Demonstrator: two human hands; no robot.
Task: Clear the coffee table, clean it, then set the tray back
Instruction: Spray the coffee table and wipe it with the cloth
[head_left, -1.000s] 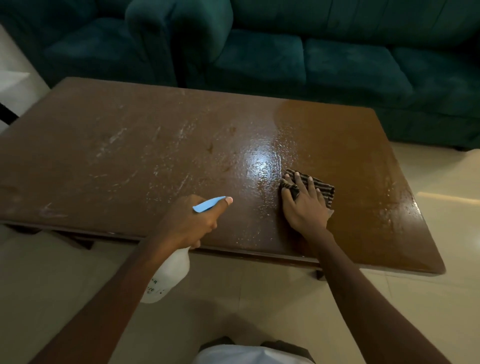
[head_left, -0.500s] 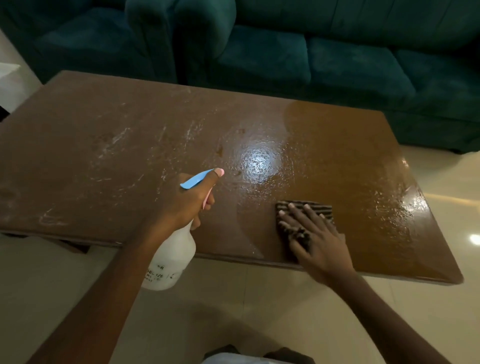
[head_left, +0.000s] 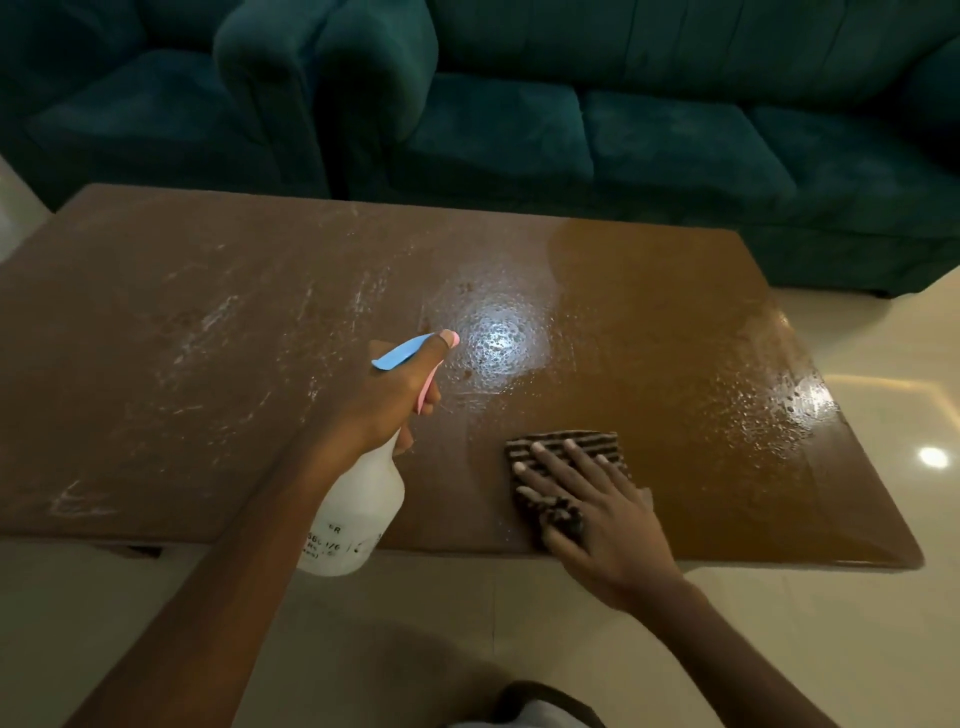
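Presently listed: one rectangular brown coffee table, its glossy top wet and beaded at the right, dull with white streaks at the left. One white plastic spray bottle, blue-and-pink head, gripped by the left hand over the near edge. One striped, ribbed cloth lies flat under the right hand, fingers spread, pressing it down. Two teal velvety sofas behind.

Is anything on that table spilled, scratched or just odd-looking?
The coffee table looks two-toned: its right part is wet and glossy with droplets, and its left part is dull with whitish streaks. That fits cleaning under way, with the spray bottle and striped cloth in hand.
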